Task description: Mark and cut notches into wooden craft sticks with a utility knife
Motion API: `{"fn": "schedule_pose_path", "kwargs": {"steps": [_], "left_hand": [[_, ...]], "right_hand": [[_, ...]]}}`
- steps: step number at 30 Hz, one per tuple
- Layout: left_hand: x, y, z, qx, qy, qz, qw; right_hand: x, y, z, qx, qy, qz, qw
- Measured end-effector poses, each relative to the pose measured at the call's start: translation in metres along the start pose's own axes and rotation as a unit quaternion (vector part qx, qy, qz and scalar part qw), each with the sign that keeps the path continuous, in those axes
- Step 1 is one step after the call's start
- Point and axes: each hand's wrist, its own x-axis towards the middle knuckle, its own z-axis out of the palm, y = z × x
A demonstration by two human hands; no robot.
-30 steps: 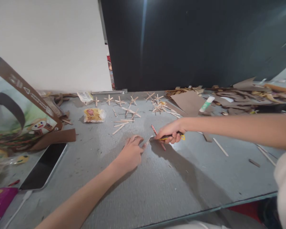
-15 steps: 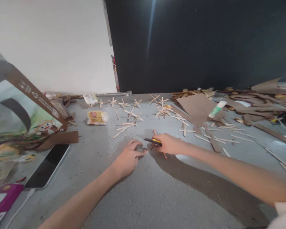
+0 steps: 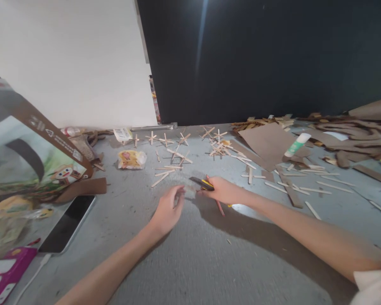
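In the middle of the grey surface, my right hand (image 3: 227,190) is closed around a black-and-yellow utility knife (image 3: 202,183), its dark end pointing left. A thin reddish pencil (image 3: 220,207) pokes out below the same hand; whether the fingers grip it or it lies beneath them I cannot tell. To the left, my left hand (image 3: 169,209) is curved with thumb and forefinger apart, a short gap from the knife, and nothing clear shows in it. Small crossed wooden sticks (image 3: 179,156) lie beyond both hands.
Cardboard pieces (image 3: 262,142), a glue stick (image 3: 297,145) and loose wooden sticks (image 3: 314,209) are at right. A yellow packet (image 3: 131,160), phone (image 3: 68,224), magenta object (image 3: 14,271) and large printed bag (image 3: 28,144) are at left. A black panel (image 3: 263,59) stands behind.
My left hand has drawn slightly left, away from my right hand, widening the gap. The knife stays in my right hand. The whole view has shifted a little.
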Motion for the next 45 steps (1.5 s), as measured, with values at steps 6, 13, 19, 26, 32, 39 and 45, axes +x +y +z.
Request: {"fn": "schedule_pose_path", "kwargs": {"steps": [6, 13, 19, 26, 32, 39, 45], "left_hand": [[0.016, 0.036, 0.031, -0.184, -0.085, -0.037, 0.979], [0.042, 0.021, 0.045, -0.267, -0.055, -0.071, 0.959], [0.035, 0.023, 0.041, -0.287, -0.088, -0.032, 0.953], [0.033, 0.023, 0.041, -0.319, -0.095, -0.059, 0.941], [0.037, 0.018, 0.042, -0.329, -0.04, -0.024, 0.943], [0.037, 0.019, 0.041, -0.347, -0.004, -0.034, 0.937], [0.036, 0.023, 0.041, -0.354, -0.044, -0.038, 0.934]], "right_hand": [[-0.004, -0.012, 0.015, 0.268, 0.015, 0.001, 0.963], [-0.007, 0.004, 0.014, 0.259, 0.028, -0.022, 0.965], [-0.007, 0.009, 0.02, 0.24, 0.02, -0.027, 0.97], [-0.006, 0.012, 0.022, 0.288, 0.049, -0.024, 0.956], [-0.005, 0.016, 0.028, 0.343, 0.065, -0.047, 0.936], [-0.008, 0.017, 0.032, 0.375, 0.108, -0.063, 0.918], [-0.009, 0.014, 0.029, 0.366, 0.203, -0.07, 0.905]]}}
